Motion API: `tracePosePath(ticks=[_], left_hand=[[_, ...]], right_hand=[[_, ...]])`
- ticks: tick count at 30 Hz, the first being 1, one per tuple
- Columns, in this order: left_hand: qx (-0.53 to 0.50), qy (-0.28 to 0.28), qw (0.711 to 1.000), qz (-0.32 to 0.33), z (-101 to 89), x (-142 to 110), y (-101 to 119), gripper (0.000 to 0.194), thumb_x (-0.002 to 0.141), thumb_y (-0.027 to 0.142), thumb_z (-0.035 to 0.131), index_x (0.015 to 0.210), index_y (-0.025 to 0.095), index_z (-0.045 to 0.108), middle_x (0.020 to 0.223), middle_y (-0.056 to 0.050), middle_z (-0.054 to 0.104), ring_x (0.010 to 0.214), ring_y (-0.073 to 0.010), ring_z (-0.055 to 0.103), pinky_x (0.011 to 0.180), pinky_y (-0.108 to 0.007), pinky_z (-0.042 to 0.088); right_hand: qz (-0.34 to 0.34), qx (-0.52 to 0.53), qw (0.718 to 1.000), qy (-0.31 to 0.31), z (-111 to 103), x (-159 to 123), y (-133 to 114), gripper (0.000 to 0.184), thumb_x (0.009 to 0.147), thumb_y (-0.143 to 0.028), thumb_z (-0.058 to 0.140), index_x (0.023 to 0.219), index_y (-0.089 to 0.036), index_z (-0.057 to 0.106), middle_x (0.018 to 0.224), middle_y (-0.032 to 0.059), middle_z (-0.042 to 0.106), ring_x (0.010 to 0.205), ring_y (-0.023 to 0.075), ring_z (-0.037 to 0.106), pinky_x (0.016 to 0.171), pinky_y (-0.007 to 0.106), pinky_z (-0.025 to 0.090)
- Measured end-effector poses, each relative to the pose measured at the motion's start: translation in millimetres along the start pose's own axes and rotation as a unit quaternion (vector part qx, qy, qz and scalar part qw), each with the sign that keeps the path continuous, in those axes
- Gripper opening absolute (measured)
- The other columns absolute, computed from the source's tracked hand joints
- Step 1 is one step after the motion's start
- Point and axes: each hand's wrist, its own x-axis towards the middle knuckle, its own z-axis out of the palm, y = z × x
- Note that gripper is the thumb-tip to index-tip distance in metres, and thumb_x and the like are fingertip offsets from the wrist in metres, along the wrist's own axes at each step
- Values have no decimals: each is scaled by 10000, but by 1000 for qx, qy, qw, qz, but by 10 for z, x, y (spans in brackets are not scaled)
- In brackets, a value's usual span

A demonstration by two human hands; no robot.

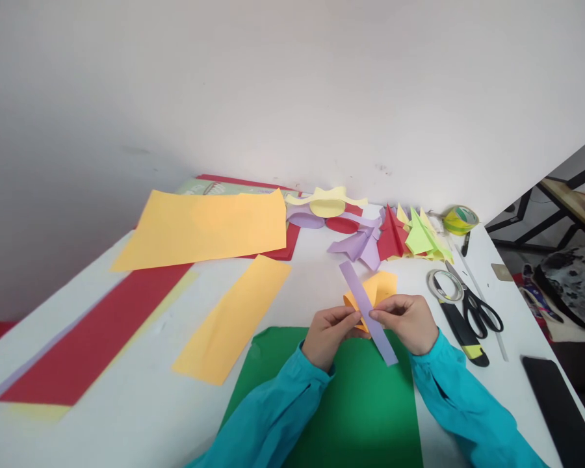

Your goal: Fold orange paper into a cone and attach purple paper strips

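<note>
Over the front half of the white table [127, 429], above a dark green sheet [365, 409], the left hand [329, 329] pinches a curled piece of orange paper [384, 286] between thumb and fingers; whether it also grips the strip is hard to tell. The right hand [409, 320] has its fingers closed on a narrow, straight lavender paper strip [353, 281], which lies slantwise across the orange piece. Judging by how they stand, the bending of the orange paper is done, while the strip is neither wrapped around it nor visibly fastened, both its ends sticking out flat. Farther back, pointed folded shapes, including a red folded paper shape [392, 235] and a light green one [420, 235], look finished. A broad orange paper sheet [205, 227] and a smaller orange paper rectangle [234, 318] lie flat, seemingly unworked. Black-handled scissors [483, 316] rest unheld at right.
</note>
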Motion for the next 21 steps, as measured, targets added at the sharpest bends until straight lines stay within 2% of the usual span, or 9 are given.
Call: tracePosePath(ticks=[14, 21], left_hand=[[10, 9, 1000, 6, 19, -8, 3, 245, 600, 322, 728, 722, 110, 726, 704, -78, 716, 645, -213, 647, 592, -329, 529], [5, 4, 1000, 6, 26, -18, 11, 235, 600, 318, 730, 715, 112, 727, 687, -74, 714, 629, -200, 645, 590, -316, 530]], right_hand=[[2, 0, 1000, -4, -3, 4, 14, 216, 491, -313, 787, 591, -149, 689, 545, 39, 673, 490, 151, 592, 503, 266, 484], [4, -3, 1000, -6, -8, 7, 21, 211, 496, -306, 786, 595, -147, 690, 551, 44, 675, 493, 149, 589, 505, 264, 480]])
